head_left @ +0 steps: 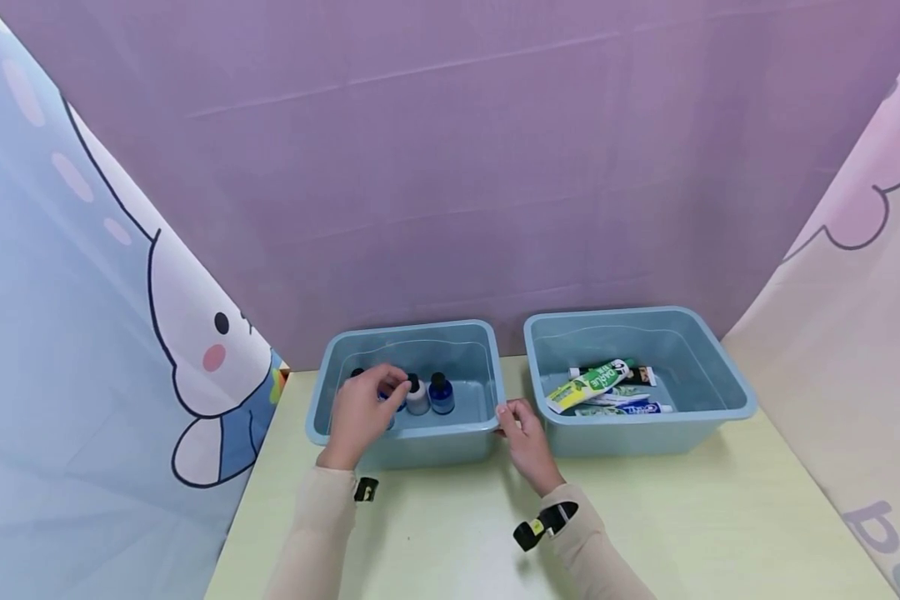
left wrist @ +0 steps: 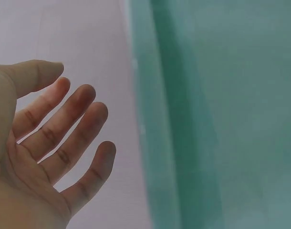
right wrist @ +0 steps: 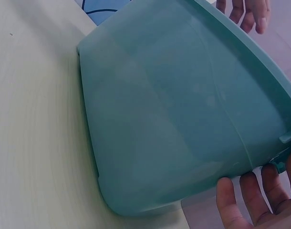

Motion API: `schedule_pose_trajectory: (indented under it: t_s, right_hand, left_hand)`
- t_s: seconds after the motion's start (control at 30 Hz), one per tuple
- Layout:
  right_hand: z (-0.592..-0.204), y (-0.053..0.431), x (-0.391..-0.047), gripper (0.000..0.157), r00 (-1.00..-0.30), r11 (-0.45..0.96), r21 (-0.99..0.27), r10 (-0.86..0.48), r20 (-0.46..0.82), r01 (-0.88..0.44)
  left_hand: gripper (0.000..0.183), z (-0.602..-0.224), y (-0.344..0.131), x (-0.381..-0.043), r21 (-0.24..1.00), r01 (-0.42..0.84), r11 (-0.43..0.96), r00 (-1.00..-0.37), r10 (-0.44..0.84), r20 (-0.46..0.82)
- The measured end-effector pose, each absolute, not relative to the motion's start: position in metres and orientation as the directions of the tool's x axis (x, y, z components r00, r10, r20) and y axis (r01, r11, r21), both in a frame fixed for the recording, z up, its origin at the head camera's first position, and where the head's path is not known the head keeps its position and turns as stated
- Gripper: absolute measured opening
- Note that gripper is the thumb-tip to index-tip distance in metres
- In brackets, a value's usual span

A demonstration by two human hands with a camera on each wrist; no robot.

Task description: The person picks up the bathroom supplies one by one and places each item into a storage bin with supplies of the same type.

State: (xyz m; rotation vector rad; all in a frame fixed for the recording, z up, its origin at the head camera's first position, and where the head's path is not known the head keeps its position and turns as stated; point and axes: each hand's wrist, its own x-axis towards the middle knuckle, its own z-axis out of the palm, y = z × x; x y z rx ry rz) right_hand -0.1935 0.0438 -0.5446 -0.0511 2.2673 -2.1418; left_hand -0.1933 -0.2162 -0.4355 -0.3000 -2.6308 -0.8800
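Note:
Above the left blue-grey plastic bin point(head_left: 450, 433), my left hand point(head_left: 363, 412) hovers with relaxed, slightly bent fingers and holds nothing. The left wrist view shows this hand point(left wrist: 55, 138) beside the bin's rim point(left wrist: 155, 119), thumb and fingers apart. Several small bottles stand in the bin, among them a dark blue bottle point(head_left: 442, 398) and a whitish bottle point(head_left: 417, 400) with black caps; others are partly hidden by the hand. My right hand point(head_left: 527, 442) grips the bin's near right corner, thumb at the rim. Its fingers point(right wrist: 226, 200) rest against the bin's outer wall in the right wrist view.
A second matching bin point(head_left: 645, 437) stands to the right, with several toothpaste tubes point(head_left: 588, 386) inside. Both bins are on a pale table point(head_left: 450, 533) against a purple cloth backdrop point(head_left: 450, 208). Printed cloths hang at left and right.

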Motion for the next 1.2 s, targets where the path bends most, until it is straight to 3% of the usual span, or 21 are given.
schedule_pose_trajectory:
  t_s: [0.57,1.07,1.2]
  right_hand:
    - [-0.548,0.043,-0.196,0.036,-0.999,0.072,-0.997,-0.044,-0.008,0.005]
    - [-0.552,0.048,-0.190,0.037,-1.000,0.050,-0.999,-0.018,-0.012,0.011]
    - [-0.563,0.055,-0.177,0.033,-0.998,0.073,-0.996,-0.026,-0.058,0.056]
  left_hand:
    - [0.010,-0.470,-0.214,-0.164,0.457,0.326,0.828,-0.844,0.037,0.535]
    - [0.010,-0.488,-0.221,-0.149,0.393,0.266,0.880,-0.838,0.010,0.546]
    - [0.009,-0.494,-0.222,-0.143,0.383,0.279,0.880,-0.812,0.003,0.584]
